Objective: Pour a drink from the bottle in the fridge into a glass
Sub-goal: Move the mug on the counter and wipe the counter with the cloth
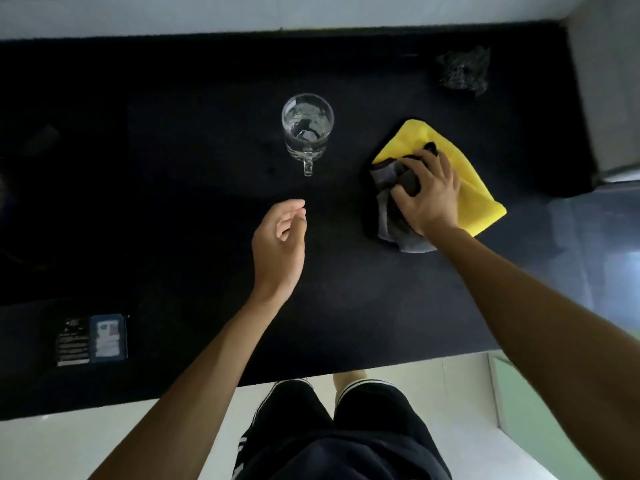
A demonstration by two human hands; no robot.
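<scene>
A clear glass mug (pixel 307 128) stands upright on the black counter (pixel 173 202), its handle pointing toward me; clear liquid seems to be inside. My left hand (pixel 280 242) hovers a little below the mug, fingers loosely curled, holding nothing. To the right of the mug, my right hand (pixel 427 192) grips a crumpled yellow and grey cloth (pixel 464 174) that lies on the counter. No bottle is in view.
A dark crumpled object (pixel 464 71) lies at the back right of the counter. A dark label or card (pixel 91 339) sits near the front left edge. A grey appliance side (pixel 609 91) rises at the far right. Pale floor shows below the counter edge.
</scene>
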